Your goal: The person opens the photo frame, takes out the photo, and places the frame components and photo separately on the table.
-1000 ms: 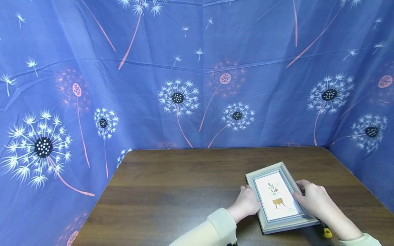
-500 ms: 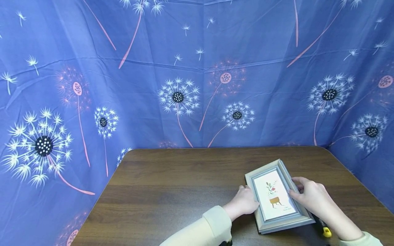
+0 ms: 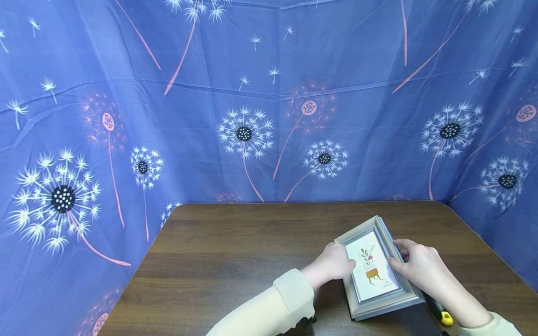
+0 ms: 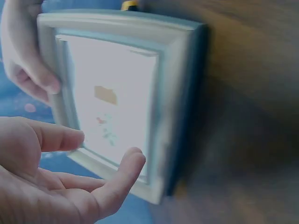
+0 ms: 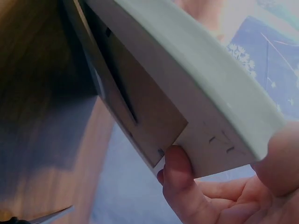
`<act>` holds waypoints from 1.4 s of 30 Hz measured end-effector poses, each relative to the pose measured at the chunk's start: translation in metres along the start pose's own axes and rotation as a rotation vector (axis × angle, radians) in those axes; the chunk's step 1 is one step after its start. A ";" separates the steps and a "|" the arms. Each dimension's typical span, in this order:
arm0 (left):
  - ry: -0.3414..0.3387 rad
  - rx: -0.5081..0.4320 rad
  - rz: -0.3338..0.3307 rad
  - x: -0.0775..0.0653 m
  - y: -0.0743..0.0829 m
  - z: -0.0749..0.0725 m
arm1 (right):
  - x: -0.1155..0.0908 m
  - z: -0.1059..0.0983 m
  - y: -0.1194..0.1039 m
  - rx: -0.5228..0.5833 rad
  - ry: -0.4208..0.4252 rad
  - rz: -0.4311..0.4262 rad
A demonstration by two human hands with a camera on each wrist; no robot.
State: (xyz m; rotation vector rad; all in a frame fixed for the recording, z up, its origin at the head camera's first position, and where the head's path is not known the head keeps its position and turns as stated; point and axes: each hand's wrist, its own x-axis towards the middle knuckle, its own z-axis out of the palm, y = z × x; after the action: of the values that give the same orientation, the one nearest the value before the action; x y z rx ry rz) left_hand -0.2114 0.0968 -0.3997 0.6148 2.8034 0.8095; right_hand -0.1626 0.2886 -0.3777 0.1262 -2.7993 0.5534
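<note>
A pale grey-cream picture frame with a plant-in-pot print is held tilted at the right of the table. My right hand grips its right edge; in the right wrist view its fingers lie against the back, by the brown backing board. My left hand is at the frame's left side. The left wrist view shows its thumb and finger apart in front of the print, holding nothing; whether they touch the frame I cannot tell.
A black-and-yellow handled tool lies beneath the right forearm. A pointed metal blade shows low in the right wrist view. Something black sits under the left sleeve. Blue dandelion-print cloth hangs behind the brown table.
The picture frame has shifted slightly left and tilted more, carried by the right hand. The left hand has risen from the frame's left edge and now overlaps its front.
</note>
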 end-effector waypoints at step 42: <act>0.128 0.281 -0.180 0.052 0.070 -0.038 | 0.006 0.004 -0.049 -0.042 0.094 -0.091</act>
State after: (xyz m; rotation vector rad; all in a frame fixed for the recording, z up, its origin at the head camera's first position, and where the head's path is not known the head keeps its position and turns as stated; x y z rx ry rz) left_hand -0.2442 0.1543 -0.3317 0.3487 3.0622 0.4403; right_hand -0.1623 0.2414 -0.3614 0.2115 -2.6968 0.4660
